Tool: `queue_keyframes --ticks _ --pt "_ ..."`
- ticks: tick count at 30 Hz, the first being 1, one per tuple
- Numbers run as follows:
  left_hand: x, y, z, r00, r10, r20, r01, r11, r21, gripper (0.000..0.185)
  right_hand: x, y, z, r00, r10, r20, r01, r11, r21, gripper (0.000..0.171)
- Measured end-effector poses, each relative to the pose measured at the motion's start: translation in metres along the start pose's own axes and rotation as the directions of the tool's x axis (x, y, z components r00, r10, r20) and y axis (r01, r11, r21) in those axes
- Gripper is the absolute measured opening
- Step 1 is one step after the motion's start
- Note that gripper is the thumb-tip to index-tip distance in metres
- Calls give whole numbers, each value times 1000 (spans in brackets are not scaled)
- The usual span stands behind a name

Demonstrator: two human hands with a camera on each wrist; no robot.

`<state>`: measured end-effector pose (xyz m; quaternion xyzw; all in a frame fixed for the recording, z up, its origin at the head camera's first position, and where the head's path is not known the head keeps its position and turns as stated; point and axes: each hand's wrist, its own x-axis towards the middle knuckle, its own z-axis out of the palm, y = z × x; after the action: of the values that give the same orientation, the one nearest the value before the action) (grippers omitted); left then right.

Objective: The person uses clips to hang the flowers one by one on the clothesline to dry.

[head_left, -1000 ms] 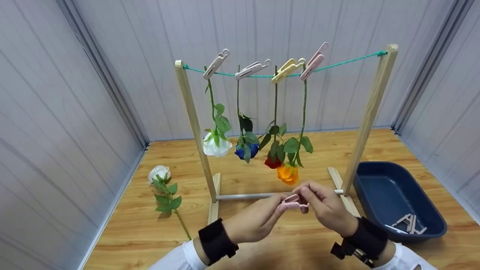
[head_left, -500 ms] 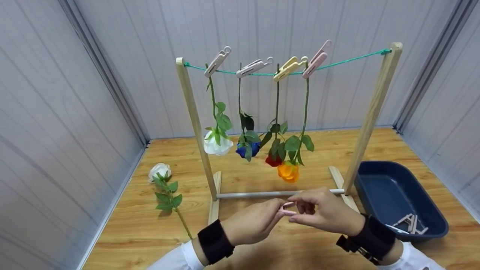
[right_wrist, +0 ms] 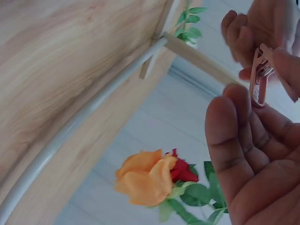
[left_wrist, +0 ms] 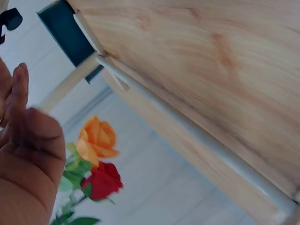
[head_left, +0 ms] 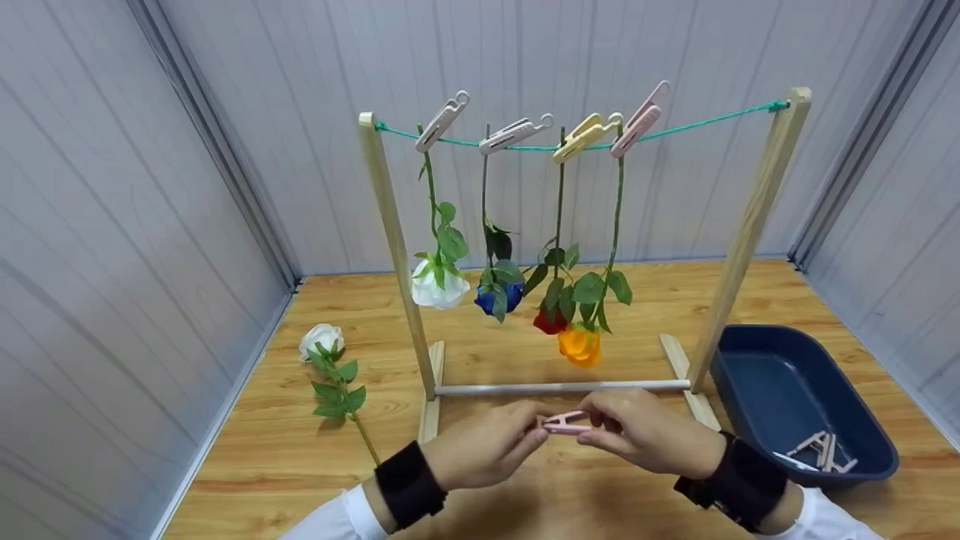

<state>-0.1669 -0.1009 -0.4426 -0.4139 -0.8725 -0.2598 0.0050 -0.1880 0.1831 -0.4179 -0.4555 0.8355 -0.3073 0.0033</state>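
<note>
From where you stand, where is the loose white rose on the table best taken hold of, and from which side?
Probably by the bare lower stem. The white rose lies flat on the table, bloom toward the back wall and stem trailing toward the person, its lower end free of leaves. The left hand, nearest, could come from above and pinch there; at present it pinches the pink clothespin with the right hand.

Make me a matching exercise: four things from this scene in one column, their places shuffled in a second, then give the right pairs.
Things:
1. pink clothespin
2. orange rose
3. loose white rose
4. spare clothespins

Places:
A. in the blue bin
B. lying on the table, left of the rack
C. between left hand and right hand
D. hanging head down from the line

Pairs: 1-C, 2-D, 3-B, 4-A
</note>
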Motion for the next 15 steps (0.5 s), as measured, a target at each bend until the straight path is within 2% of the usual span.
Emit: queue_keyframes --ticks 3,7,12,15 --pt "-13 -13 -13 998 -63 24 63 998 24 37 -4 7 -1 998 28 -50 -29 999 -26 13" --pt "-33 -38 -35 991 -135 14 133 989 69 31 -8 21 -3 985 -14 -170 6 999 -45 6" --pt "-65 -68 -58 984 -179 -13 180 978 111 16 -14 35 -5 959 -76 -274 57 995 -78 11" --pt "-82 -83 -69 983 -185 -13 185 969 163 20 -18 39 -7 947 -96 -307 64 991 -114 15"
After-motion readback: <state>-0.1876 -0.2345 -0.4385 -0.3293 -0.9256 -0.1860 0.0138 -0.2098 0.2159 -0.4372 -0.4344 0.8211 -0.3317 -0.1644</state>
